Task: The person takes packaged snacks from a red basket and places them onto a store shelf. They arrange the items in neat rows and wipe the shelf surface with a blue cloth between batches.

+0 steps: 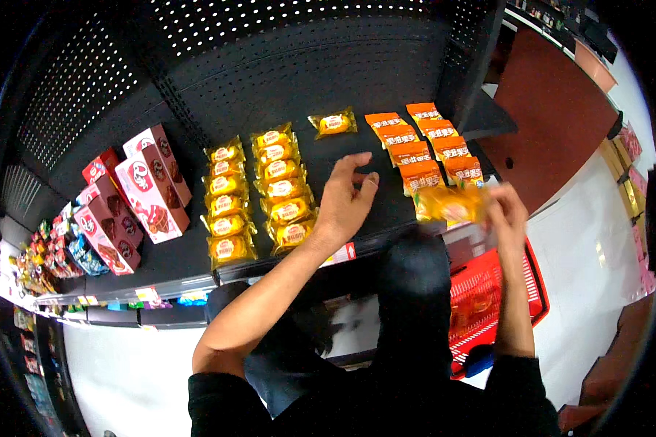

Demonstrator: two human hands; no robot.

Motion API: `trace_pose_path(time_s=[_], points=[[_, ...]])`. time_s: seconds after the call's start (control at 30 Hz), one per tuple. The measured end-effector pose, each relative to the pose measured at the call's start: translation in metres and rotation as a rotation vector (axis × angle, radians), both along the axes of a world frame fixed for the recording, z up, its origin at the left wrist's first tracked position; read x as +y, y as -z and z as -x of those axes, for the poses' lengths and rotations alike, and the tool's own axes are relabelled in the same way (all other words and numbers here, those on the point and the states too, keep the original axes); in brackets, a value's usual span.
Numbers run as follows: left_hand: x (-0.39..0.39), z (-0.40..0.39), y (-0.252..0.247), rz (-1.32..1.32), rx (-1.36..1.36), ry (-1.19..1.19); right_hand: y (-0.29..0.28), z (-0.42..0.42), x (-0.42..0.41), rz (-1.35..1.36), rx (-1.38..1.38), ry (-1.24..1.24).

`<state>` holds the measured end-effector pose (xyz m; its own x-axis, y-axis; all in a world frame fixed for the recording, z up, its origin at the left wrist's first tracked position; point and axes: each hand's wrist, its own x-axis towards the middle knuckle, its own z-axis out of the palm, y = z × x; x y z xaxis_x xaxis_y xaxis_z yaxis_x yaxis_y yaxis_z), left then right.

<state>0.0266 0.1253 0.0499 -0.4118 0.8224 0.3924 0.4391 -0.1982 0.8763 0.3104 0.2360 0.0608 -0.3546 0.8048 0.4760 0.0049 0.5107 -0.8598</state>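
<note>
My right hand (507,213) grips a yellow wrapped snack cake (454,205), blurred by motion, in front of the orange packets. Over the black shelf (355,180), my left hand (350,196) hovers with thumb and fingers apart and nothing between them. To its left run two columns of yellow wrapped cakes (284,188), laid front to back. One more yellow cake (334,123) lies alone farther back. Right of my left hand, two columns of orange snack packets (410,153) overlap one another; the held cake partly hides the front ones.
Pink and brown boxes (147,194) stand on the shelf at left, with several bagged snacks (54,246) beyond. A red shopping basket (484,289) holding packets is on the floor at right. Price tags (339,254) line the shelf edge. A perforated panel (306,33) backs the shelf.
</note>
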Motion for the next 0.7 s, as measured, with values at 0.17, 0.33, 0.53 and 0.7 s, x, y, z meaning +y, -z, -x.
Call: trace_pose_path(time_s=[0.17,0.33,0.53,0.7], points=[[-0.001,-0.009,0.008,-0.009,-0.035,0.038,0.037,-0.122,-0.053,0.141,-0.26,0.286],[0.004,0.002,0.023,-0.027,-0.079,0.025,0.136,-0.195,-0.083,0.188,-0.721,0.295],[0.018,0.039,0.032,-0.001,-0.174,-0.058,0.081,-0.091,-0.062,0.197,-0.387,0.212],[0.039,0.079,0.028,0.118,-0.369,-0.108,0.0,0.06,-0.023,0.231,-0.14,-0.114]])
